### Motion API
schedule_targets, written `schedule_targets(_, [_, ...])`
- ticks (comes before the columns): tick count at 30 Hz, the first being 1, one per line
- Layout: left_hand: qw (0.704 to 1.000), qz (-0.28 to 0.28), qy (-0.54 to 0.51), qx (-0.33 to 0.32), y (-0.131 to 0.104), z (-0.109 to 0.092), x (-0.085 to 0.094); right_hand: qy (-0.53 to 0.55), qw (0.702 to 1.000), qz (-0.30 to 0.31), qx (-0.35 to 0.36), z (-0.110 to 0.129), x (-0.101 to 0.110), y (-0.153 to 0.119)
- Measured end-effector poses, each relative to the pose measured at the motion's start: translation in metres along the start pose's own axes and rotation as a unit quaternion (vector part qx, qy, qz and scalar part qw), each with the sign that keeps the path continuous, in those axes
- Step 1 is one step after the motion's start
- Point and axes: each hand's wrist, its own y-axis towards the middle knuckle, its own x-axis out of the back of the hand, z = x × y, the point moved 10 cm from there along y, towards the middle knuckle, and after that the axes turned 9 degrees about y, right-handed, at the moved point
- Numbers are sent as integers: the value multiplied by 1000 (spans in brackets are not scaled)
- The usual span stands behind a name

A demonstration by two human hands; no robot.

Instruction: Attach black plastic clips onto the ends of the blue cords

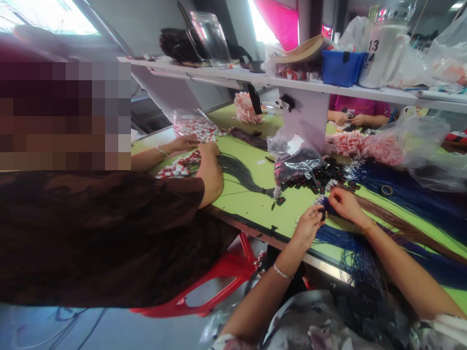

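Observation:
My left hand [309, 226] is closed on a small black connector [322, 214] at the table's front edge. Just to its right, my right hand [346, 206] pinches with thumb and forefinger by the silver tips of a blue wire bundle [330, 207]; whatever is between those fingertips is too small to make out. Long blue wires [337, 234] run below both hands and hang over the edge. Beyond my hands lies a pile of black connectors [314, 180], beside an open plastic bag [297, 163] of similar black pieces. A brown wire bundle [386, 209] stretches away to the right.
At left, a co-worker's hands [209, 148] work over red-and-white pieces [178, 166] and a dark wire bundle [237, 167]. A shelf [233, 74] carries a blue bin [343, 68] and a white jug [383, 53]. A red stool [219, 279] stands below. Another person's hands [350, 119] are opposite.

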Motion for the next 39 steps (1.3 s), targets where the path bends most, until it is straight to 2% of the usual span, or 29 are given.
schedule_targets(2, [1000, 4, -4, 0, 0, 1, -2, -74, 997, -2, -1, 6, 1, 3])
schedule_targets(5, [1000, 3, -8, 1, 2, 3, -3, -151, 988, -8, -31, 2, 8, 3])
schedule_targets(9, [1000, 5, -14, -1, 5, 5, -3, -129, 991, -15, -39, 1, 15, 3])
schedule_targets(13, [1000, 10, -22, -2, 5, 6, -3, -91, 996, 15, -21, 8, 9, 5])
schedule_targets(16, [1000, 13, -23, -2, 4, 6, -3, -138, 990, 10, 7, 15, 10, 6])
schedule_targets(19, [1000, 16, -20, -2, 3, 5, -3, -195, 981, -1, -9, 10, 18, 7])
schedule_targets(23, [1000, 18, -18, -2, 3, 5, -4, -174, 984, 15, -24, 8, 23, 8])
schedule_targets(29, [1000, 22, -13, -4, 3, 5, -4, -231, 973, 6, -15, 17, 30, 16])
schedule_targets(32, [1000, 25, -12, -4, 2, 5, -4, -160, 987, 1, -32, 10, 31, 20])
schedule_targets(35, [1000, 27, -13, -8, 2, 5, -5, -17, 1000, -2, -7, 8, 27, 21])
schedule_targets(39, [999, 30, -15, -8, 2, 5, -5, 144, 989, -8, 17, 12, 24, 13])
